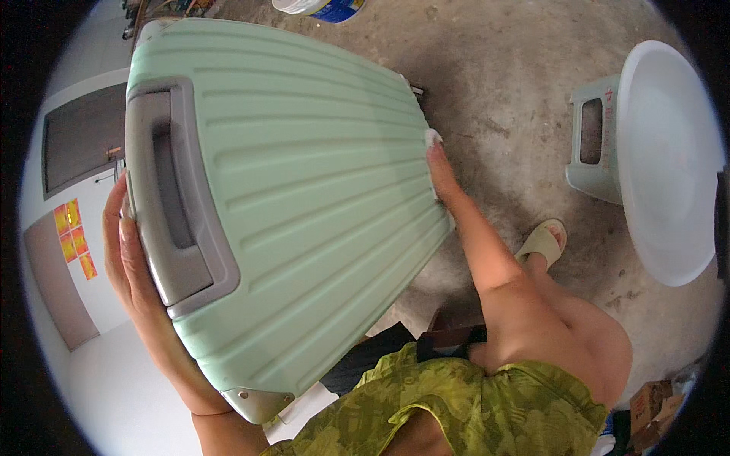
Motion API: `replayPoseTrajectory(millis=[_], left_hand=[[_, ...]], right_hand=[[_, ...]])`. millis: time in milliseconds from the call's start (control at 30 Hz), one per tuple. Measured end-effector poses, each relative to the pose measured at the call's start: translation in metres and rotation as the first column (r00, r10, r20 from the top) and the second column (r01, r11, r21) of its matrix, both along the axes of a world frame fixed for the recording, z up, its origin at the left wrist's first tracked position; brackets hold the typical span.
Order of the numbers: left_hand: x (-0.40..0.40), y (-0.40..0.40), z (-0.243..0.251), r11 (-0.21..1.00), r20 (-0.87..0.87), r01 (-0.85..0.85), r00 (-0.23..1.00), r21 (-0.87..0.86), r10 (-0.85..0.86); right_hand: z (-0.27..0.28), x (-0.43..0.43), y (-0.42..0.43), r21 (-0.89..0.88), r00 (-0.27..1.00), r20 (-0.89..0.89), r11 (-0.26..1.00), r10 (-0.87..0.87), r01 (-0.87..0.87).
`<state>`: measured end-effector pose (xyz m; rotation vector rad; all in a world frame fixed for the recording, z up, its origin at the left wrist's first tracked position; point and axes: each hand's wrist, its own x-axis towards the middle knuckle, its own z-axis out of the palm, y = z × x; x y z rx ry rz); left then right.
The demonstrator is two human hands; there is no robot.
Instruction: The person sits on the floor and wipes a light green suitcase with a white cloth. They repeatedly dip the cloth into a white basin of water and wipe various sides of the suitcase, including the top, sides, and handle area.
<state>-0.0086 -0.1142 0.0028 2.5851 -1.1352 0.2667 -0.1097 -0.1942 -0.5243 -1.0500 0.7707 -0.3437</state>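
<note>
A mint-green ribbed hard-shell suitcase fills the middle and left of the view, held up in a tilted position. Its grey telescopic-handle housing lies along the left end, and a metal corner guard shows at the bottom. At that left end, my left hand grips the edge beside the housing, some fingers hidden behind it. My right hand is at the far right end near a wheel, with something white at the fingertips, perhaps a cloth; its fingers are mostly hidden.
A large white basin rests on a pale plastic stool at the right. A blue and white bucket stands on the concrete floor at the top. Cardboard boxes are at the lower right, and a slippered foot is near the stool.
</note>
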Motion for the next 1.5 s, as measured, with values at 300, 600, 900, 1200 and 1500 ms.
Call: replayPoseTrajectory(millis=[300,600,900,1200,1500], left_hand=[[0.002,-0.001,0.002,0.996,-0.035,0.085,0.996,0.009,-0.084],[0.012,0.006,0.001,0.998,-0.057,0.056,0.997,0.002,-0.056],[0.005,-0.009,0.001,1.0,-0.05,0.014,0.999,0.013,-0.014],[0.01,0.001,-0.006,0.995,0.15,-0.025,0.989,0.096,0.011],[0.021,0.01,0.003,0.97,0.244,-0.052,0.97,0.237,-0.008]], right_hand=[[0.344,-0.033,0.003,-0.656,0.682,0.639,0.715,0.355,0.243],[0.201,-0.043,0.031,-0.564,0.945,0.235,0.824,0.229,-0.06],[-0.024,-0.068,0.046,0.337,0.999,-0.047,0.941,0.0,0.016],[0.094,-0.083,0.072,0.265,0.994,0.059,0.962,-0.088,0.07],[0.343,-0.075,0.103,-0.57,0.813,0.581,0.691,-0.043,0.444]])
